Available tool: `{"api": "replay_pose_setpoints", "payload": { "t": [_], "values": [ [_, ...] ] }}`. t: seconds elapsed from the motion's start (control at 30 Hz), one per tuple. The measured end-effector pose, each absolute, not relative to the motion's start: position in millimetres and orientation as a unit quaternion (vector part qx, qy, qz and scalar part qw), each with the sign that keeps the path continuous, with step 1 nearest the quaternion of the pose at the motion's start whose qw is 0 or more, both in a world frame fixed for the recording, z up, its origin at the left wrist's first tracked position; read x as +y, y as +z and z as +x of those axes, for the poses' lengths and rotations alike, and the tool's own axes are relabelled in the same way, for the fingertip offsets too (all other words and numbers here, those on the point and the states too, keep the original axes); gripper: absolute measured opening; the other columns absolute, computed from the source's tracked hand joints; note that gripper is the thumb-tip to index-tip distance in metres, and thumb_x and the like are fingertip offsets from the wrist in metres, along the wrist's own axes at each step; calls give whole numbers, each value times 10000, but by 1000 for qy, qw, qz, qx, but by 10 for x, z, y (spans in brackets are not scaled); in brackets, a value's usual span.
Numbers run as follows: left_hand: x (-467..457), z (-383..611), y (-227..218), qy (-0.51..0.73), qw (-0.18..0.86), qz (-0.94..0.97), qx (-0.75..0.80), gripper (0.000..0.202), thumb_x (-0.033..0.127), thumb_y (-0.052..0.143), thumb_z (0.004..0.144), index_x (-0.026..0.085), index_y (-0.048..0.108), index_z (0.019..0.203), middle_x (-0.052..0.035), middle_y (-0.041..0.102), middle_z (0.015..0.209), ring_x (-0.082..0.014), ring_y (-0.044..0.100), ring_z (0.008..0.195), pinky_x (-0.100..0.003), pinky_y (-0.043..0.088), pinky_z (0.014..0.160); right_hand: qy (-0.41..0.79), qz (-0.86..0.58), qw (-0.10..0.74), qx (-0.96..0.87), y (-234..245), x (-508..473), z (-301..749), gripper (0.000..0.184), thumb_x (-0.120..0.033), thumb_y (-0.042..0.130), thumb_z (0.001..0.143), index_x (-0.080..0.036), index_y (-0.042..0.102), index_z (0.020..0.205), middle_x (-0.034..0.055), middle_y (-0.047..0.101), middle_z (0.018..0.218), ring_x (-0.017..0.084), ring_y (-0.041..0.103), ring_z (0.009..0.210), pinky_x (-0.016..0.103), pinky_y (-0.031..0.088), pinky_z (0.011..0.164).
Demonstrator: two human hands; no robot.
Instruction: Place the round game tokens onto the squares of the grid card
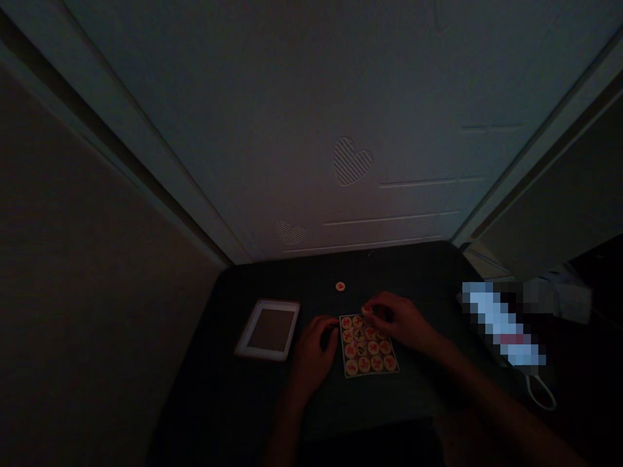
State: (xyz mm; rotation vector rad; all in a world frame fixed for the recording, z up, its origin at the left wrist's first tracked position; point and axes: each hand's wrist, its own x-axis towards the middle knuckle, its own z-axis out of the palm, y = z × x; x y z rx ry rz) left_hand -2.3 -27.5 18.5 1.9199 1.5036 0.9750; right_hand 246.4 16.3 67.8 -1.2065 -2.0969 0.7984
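Observation:
A small square board lies on a dark table, covered with several round cream pieces marked in red and black. My right hand rests over the board's far right corner and pinches one round piece between its fingertips. My left hand sits curled on the table, its fingers touching the board's left edge. One more round piece lies alone on the table, beyond the board.
A white-framed tablet lies flat to the left of my left hand. The dark table ends at a pale wall with heart shapes. Right of the table lie white things and a cord.

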Motion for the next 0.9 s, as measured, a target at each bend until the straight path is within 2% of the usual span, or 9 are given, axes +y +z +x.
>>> {"api": "replay_pose_setpoints", "payload": {
  "t": [0.3,0.47,0.63,0.9],
  "values": [
    [-280,-25,203,357,259,708,552,199,269,521,966,267,662,1107,-48,676,1135,-214,646,1069,-404,529,957,320,-378,264,-827,633,-170,2403,188,-281,652,920,-264,685,1104,44,718,1113,204,644,1058,366,502,955],
    [-278,-29,209,350,264,711,550,195,261,525,964,268,663,1102,-41,678,1138,-208,642,1080,-406,523,970,320,-364,243,-840,602,-214,2344,178,-245,662,912,-265,690,1087,35,723,1114,210,630,1111,394,450,1049],
    [-276,-28,206,352,262,713,547,193,260,517,965,261,667,1085,-53,676,1136,-215,644,1071,-421,529,964,310,-359,220,-852,623,-240,2342,173,-220,655,907,-260,692,1071,39,725,1122,228,601,1195,409,436,1076],
    [-280,-21,222,354,255,716,545,182,252,526,960,269,673,1065,-35,680,1127,-205,645,1076,-396,527,963,293,-345,201,-869,673,-234,2333,144,-217,627,930,-250,685,1058,41,723,1102,217,622,1140,394,450,1050]
  ]
}}
